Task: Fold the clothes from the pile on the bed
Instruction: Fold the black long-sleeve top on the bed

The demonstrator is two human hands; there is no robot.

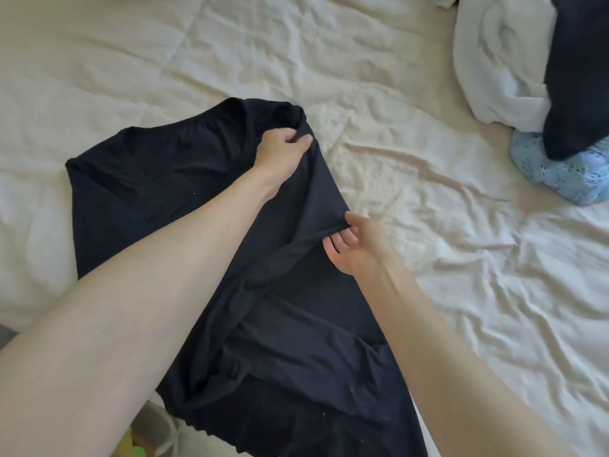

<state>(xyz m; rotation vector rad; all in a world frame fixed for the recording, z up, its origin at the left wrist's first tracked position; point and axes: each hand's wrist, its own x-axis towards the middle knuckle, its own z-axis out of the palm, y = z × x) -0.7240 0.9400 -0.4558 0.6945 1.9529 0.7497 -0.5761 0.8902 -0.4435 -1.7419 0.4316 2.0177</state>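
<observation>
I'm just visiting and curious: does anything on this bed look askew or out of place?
Nothing looks damaged or spilled. The black fabric garment lies crooked and bunched along its right edge, where the left hand and right hand pinch it mid-fold. The cream bedsheet is rumpled, and unfolded clothes sit heaped at upper right.

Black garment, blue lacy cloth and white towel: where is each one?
black garment [138,179], head view, flat part lying on the bed
blue lacy cloth [560,176], head view, its bunched middle
white towel [501,61], head view, crumpled upper folds
</observation>
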